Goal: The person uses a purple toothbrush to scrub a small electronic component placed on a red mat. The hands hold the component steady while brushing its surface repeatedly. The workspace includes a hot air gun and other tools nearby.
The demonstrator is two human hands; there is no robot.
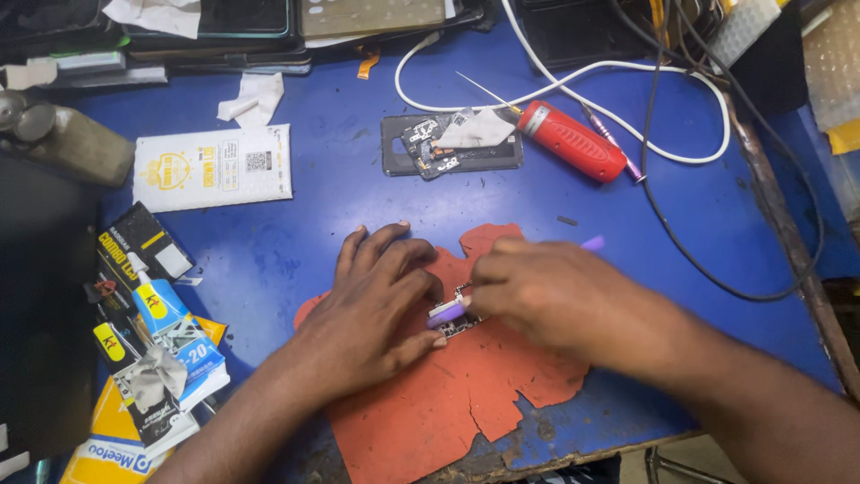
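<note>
A small dark circuit board [459, 321] lies on a torn red mat [430, 403] at the near edge of the blue table [340, 206]. My left hand [381, 300] rests flat on the mat and pins the board with its fingertips. My right hand [537, 291] is closed around a thin purple tool [448, 312]; one tip touches the board and the other end sticks out past my knuckles. The hands hide most of the board.
A red-handled screwdriver [573, 139] and an opened phone frame with loose parts [448, 143] lie further back. White and black cables [681, 143] loop at right. A white packet [213, 166], glue tube and boxes [157, 332] crowd the left. Phones are stacked along the far edge.
</note>
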